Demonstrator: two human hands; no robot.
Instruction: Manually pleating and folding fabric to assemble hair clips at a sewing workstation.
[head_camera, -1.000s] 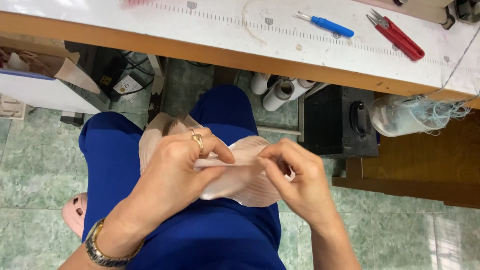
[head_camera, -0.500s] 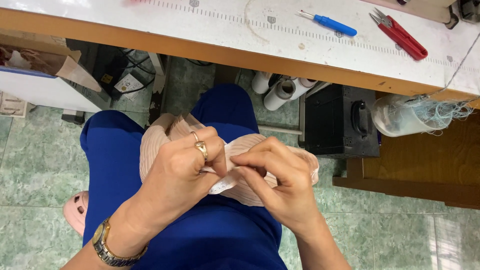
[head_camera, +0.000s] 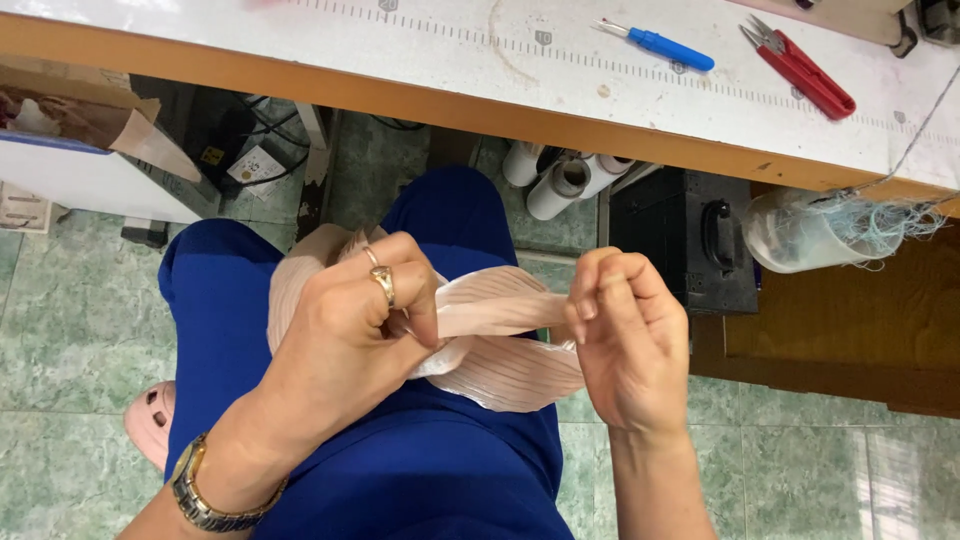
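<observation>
Head view: both hands, left hand (head_camera: 350, 320) and right hand (head_camera: 625, 335), pinch pleated pink fabric (head_camera: 500, 345) over lap. Far: white worktable (head_camera: 480, 60), blue seam ripper (head_camera: 655, 42), red snips (head_camera: 800, 68). Green tiled floor (head_camera: 70, 320).

It was a sewing workshop. The white tabletop (head_camera: 480, 60) carried a printed measuring scale along its length, with a blue seam ripper (head_camera: 655, 42) and red thread snips (head_camera: 800, 68) lying on it. Thread cones (head_camera: 565, 180) were stored beneath, a clear container of thread scraps (head_camera: 825, 228) hung at the edge, and the floor (head_camera: 70, 330) was green tile.
</observation>
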